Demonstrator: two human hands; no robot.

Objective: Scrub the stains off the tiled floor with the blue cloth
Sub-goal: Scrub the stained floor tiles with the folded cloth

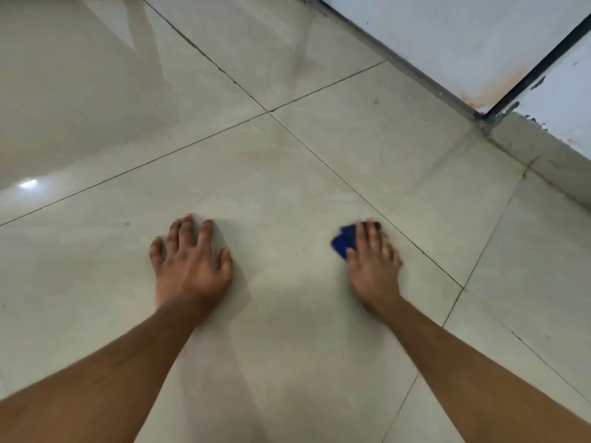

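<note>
Cloth [343, 242] lies on the floor [287, 174] under the right hand [372, 266], whose flat fingers press it down to scrub, while the left hand [192, 263], spread and holding nothing, rests on the tile, likely bracing the body.

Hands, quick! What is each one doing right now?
Left hand: open, fingers spread flat on the tiled floor.
Right hand: open, blurred, pressing flat on the blue cloth.
</note>
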